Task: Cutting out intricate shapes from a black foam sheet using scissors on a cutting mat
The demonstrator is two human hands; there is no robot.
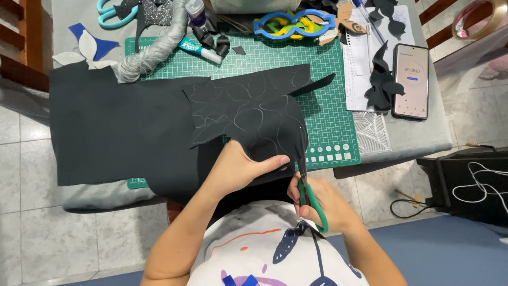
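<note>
Right hand grips green-handled scissors, blades in the black foam sheet. Left hand pinches the sheet's near edge. Sheet judged light, floppy; hold beside the cut.

Table bears green cutting mat, phone

Far mat edge crowded: glue stick, phone

Hands; scissors; black felt
</note>
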